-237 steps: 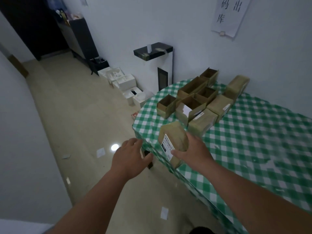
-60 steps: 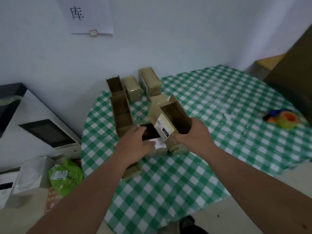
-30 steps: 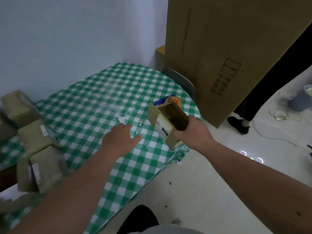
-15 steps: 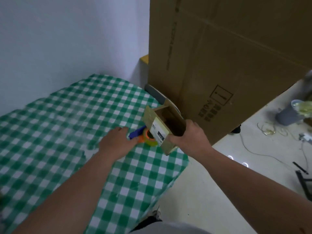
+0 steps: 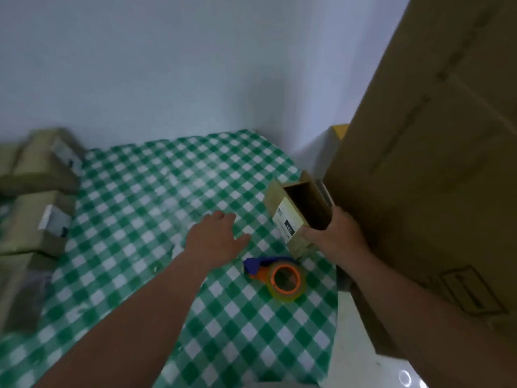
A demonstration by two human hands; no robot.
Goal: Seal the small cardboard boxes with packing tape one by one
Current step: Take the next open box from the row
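Head view: right hand [image 5: 334, 239] wrapped round an open small box [image 5: 298, 212], held tilted above the tabletop [image 5: 156, 197], mouth up and unsealed. Left hand [image 5: 215, 238] hovering flat, fingers spread, gripping nothing. Tape dispenser [image 5: 275, 274] lying on the cloth just below and between both hands, blue handle pointing toward the left hand, roll toward the right. Left hand nearer and free, so likely the one to reach back and grab. More boxes [image 5: 36, 191] well off to the left.
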